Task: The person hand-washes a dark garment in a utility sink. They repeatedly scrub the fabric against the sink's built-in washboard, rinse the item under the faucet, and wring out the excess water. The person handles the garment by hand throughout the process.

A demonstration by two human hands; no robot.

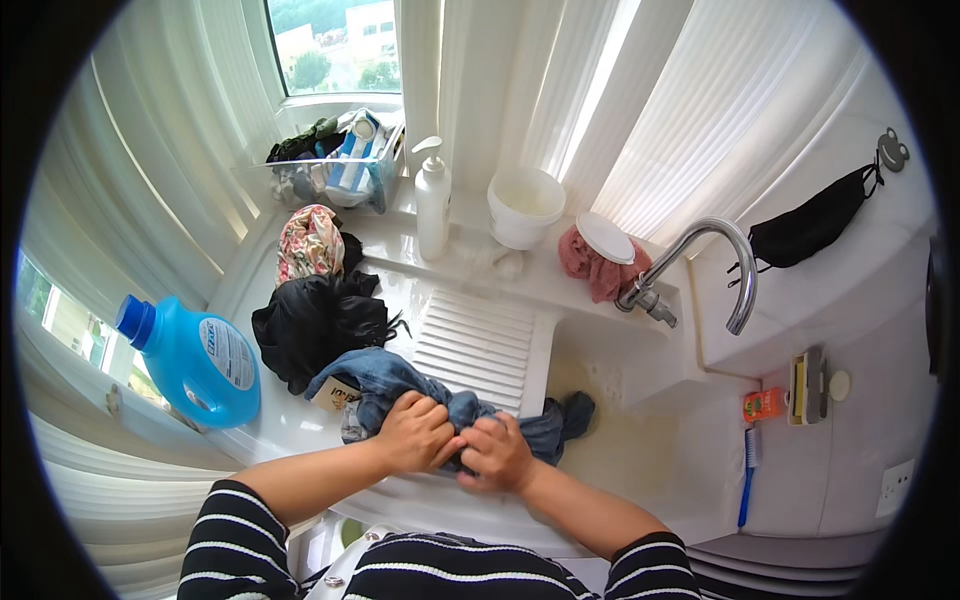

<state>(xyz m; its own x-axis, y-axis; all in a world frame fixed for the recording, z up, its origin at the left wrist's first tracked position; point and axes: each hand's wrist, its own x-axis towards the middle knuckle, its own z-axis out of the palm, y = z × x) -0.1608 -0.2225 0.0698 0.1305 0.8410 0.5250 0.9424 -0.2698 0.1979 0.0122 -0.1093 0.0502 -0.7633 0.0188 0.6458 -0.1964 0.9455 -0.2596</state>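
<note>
A bunched pair of blue jeans (385,380) lies across the lower end of the white ribbed washboard (480,335). My left hand (418,432) is closed around the denim, its fingers curled. Close beside it, my right hand (495,453) also grips the cloth, and the two hands almost touch. To the right, the jeans' dark wet end (573,412) hangs over into the sink basin (640,455), where cloudy water shows. A label patch (335,393) is visible at the left end of the jeans.
Black clothing (325,320) and a floral cloth (310,245) lie at the left, near a blue detergent jug (205,365). Behind stand a clear bin (345,170), a white pump bottle (432,210), a white bucket (526,205) and a pink cloth (595,265). A curved faucet (735,250) overhangs the basin.
</note>
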